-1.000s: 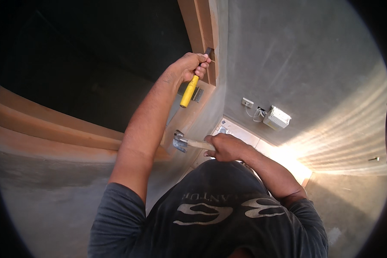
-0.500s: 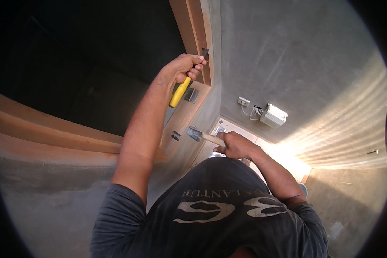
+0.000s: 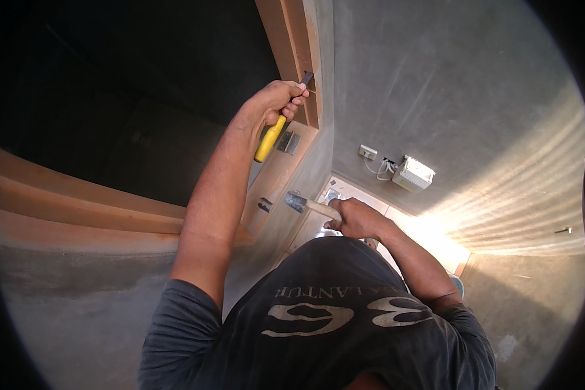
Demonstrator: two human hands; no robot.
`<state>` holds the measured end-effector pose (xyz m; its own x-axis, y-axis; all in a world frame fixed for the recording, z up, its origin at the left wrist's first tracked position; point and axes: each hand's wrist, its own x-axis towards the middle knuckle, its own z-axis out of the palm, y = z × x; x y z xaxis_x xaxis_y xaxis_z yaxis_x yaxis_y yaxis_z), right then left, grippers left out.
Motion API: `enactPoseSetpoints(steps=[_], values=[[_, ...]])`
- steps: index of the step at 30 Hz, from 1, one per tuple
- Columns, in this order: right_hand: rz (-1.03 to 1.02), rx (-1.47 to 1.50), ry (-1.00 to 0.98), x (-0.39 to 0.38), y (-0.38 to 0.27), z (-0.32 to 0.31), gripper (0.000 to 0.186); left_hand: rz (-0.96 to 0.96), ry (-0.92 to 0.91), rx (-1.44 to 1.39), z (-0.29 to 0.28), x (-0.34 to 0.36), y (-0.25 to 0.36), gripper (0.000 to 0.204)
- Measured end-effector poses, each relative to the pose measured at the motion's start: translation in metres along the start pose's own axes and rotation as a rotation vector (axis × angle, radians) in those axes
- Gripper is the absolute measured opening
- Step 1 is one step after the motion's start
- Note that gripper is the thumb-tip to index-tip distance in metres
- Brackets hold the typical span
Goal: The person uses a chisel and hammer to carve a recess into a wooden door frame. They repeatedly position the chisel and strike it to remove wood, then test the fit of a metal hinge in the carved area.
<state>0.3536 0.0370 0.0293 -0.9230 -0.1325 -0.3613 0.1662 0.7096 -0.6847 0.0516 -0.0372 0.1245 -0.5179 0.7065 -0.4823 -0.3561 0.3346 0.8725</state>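
Chisel (image 3: 270, 140): smooth rounded handle, yellow; flat dark steel blade; slanted against the jamb of the wooden frame, blade end up at a small recess in the timber. Whether the cutting edge touches wood cannot be made out.

Left grip (image 3: 276, 103): bare, fingers closed round the chisel where handle and blade meet, covering that join.

Hammer (image 3: 322, 210): straight pale wooden shaft, worn; scuffed grey metal head pointing left, apart from frame and chisel.

Right grip (image 3: 357, 220): bare, wrapped round the shaft's lower end, before the shirt front.

Wooden frame (image 3: 292, 39): orange-brown, stepped profile, bordering a dark opening.

Metal plate (image 3: 288, 143): grey, rectangular, on the timber just beside the yellow handle.

Dark fitting (image 3: 264, 205): small, lower on the same timber.

Wall (image 3: 435, 78): grey plaster, smooth with faint streaks, sunlit at right.

Outlet plate (image 3: 368, 152): white, rectangular; near it, loose white wires (image 3: 378, 171) and a ribbed white box (image 3: 414, 174).

Pale floor (image 3: 380, 208): bright, partly blocked by right arm and dark faded T-shirt (image 3: 325, 279).

Bluish container (image 3: 458, 286): rounded rim, mostly hidden behind the right arm.
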Motion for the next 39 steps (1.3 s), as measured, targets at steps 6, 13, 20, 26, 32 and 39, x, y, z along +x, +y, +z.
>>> enactPoseSetpoints(steps=[6,13,20,26,32,39], values=[[-0.003,-0.017,0.000,0.001,0.005,-0.001,0.043,-0.005,-0.020,-0.045,-0.002,0.002,-0.003,0.021],[0.011,-0.088,0.003,0.007,-0.021,-0.009,0.041,-0.026,-0.028,-0.077,0.001,0.005,-0.003,0.020],[-0.364,-0.290,-0.211,0.023,-0.062,-0.024,0.039,-0.033,-0.015,-0.129,0.006,0.003,-0.004,0.018],[-0.102,-0.069,0.026,0.035,-0.055,-0.008,0.037,-0.046,-0.005,-0.151,0.004,0.009,-0.004,0.019],[-0.180,-0.160,-0.254,0.026,-0.071,-0.034,0.043,-0.035,0.006,-0.178,0.005,0.004,-0.005,0.019],[-0.244,-0.166,-0.155,0.022,-0.069,-0.018,0.042,-0.039,-0.021,-0.203,0.005,0.006,-0.006,0.018]])
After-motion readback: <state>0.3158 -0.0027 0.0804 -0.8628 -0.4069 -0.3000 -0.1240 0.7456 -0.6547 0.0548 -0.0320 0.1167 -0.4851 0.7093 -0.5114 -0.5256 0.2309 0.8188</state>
